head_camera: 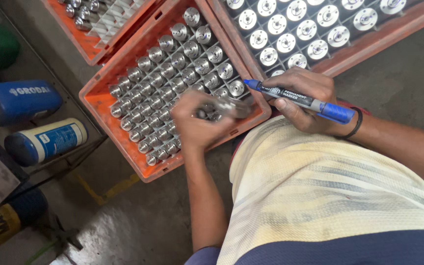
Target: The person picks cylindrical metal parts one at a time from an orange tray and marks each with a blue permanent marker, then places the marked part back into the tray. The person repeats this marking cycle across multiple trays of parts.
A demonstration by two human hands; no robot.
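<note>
My left hand (198,121) is closed around a small shiny metal cylindrical part (222,108), held just above the near corner of an orange plastic crate (105,78). That crate is filled with rows of several similar metal parts (172,64). My right hand (300,98) grips a blue marker pen (300,99), its tip pointing left toward the held part and close to it. A black band sits on my right wrist (357,125).
A second orange crate (369,41) at upper right holds several round flanged metal parts in a grid. A third crate (82,37) is at top left. Blue and white cans (45,140) lie at left on a rack. Concrete floor below.
</note>
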